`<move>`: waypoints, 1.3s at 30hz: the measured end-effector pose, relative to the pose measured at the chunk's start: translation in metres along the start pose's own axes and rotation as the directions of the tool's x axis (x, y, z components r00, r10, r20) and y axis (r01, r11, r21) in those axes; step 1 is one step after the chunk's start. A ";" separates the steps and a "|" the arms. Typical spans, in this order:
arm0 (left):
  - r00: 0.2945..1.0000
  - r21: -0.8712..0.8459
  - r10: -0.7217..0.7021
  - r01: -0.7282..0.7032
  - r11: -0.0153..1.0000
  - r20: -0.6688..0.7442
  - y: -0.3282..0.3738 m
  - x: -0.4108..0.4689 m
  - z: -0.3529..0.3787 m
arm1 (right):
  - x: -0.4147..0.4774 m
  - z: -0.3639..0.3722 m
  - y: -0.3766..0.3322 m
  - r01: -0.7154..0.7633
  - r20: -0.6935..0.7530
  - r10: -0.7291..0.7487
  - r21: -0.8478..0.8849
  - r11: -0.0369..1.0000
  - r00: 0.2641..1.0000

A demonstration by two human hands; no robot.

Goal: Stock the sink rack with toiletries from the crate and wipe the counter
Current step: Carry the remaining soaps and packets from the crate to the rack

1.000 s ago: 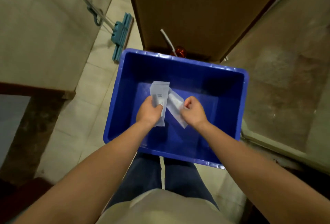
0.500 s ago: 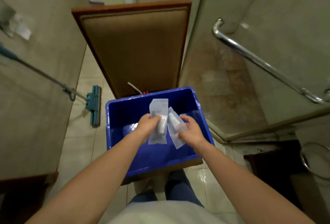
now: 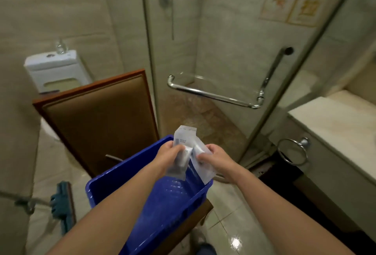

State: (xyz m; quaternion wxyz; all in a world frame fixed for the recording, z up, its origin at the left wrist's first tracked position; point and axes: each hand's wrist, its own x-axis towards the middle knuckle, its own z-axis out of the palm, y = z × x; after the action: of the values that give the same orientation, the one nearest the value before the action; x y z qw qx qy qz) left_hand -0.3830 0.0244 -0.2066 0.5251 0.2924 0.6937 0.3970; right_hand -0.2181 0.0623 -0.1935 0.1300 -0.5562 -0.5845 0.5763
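Clear sachets (image 3: 184,142) raised above blue crate (image 3: 116,180), left hand (image 3: 168,156) grips one, right hand (image 3: 218,158) another

The blue plastic crate (image 3: 126,167) stood before the brown padded wooden panel (image 3: 97,120), the white toilet cistern (image 3: 55,67) behind that panel, the teal flat mop head (image 3: 61,204) on the tiled floor (image 3: 234,214) to the crate's left, and the pale stone counter (image 3: 335,124) well apart on the right.

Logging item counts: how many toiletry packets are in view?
2. The first packet is held in the left hand, above the blue crate; the second packet is pinched by the right hand, beside it. More may lie hidden in the crate under the arms.
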 end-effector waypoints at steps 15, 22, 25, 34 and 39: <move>0.853 0.191 0.187 -0.313 0.930 0.487 0.077 -0.029 0.178 | -0.087 -0.170 0.047 -0.064 -0.400 0.090 0.078 0.995 0.912; 0.804 0.270 0.300 -0.484 0.833 0.514 0.093 -0.055 0.294 | -0.148 -0.271 0.086 -0.027 -0.642 0.101 0.123 0.992 0.760; 0.790 0.279 0.310 -0.506 0.816 0.529 0.092 -0.070 0.337 | -0.173 -0.313 0.099 0.013 -0.722 0.085 0.129 0.992 0.686; 0.637 0.408 0.284 -0.713 0.571 0.716 0.110 -0.115 0.454 | -0.246 -0.408 0.126 0.047 -0.663 0.032 0.102 0.994 0.748; 0.538 0.349 0.246 -0.768 0.537 0.806 0.114 -0.142 0.508 | -0.277 -0.440 0.165 -0.008 -0.618 0.130 0.196 0.981 0.775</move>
State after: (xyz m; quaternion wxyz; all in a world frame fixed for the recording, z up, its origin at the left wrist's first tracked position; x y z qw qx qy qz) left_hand 0.1428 0.0901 -0.1060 0.4381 0.7870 0.4154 0.1272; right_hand 0.3093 0.0267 -0.0608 0.3463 -0.7233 -0.4317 0.4131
